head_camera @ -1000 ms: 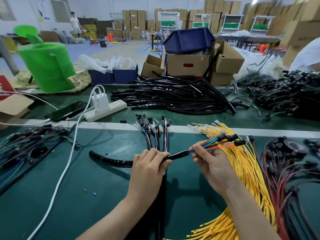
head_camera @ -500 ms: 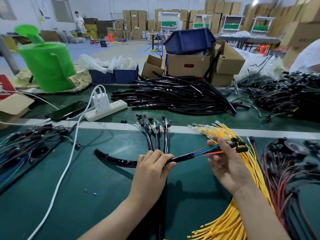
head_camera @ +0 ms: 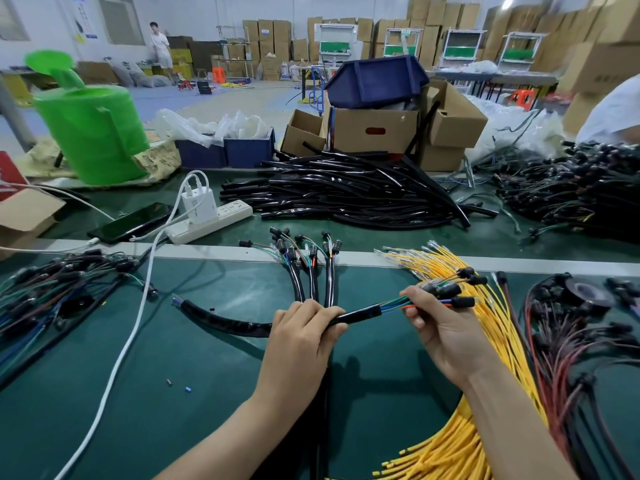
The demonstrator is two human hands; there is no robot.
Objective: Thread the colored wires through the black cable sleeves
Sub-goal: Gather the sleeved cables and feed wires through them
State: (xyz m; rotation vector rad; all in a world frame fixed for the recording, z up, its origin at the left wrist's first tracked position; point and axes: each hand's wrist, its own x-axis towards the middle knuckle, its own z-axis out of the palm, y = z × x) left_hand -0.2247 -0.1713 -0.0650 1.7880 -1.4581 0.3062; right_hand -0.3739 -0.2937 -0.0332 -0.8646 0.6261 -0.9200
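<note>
The sleeve [head_camera: 225, 322] is gripped in the curled left hand [head_camera: 301, 341], wires [head_camera: 394, 302] at its mouth are pinched by the right hand [head_camera: 446, 337], and bare mat [head_camera: 173, 358] is seen below.

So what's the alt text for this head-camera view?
A person's left hand grips a black cable sleeve at a green workbench while the right hand pinches the colored wires sticking out of its end. Yellow wires lie to the right; spare sleeves are piled behind.

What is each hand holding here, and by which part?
Left hand grips the black sleeve near its wire-exit end; right hand pinches the colored wires just beyond it.
</note>
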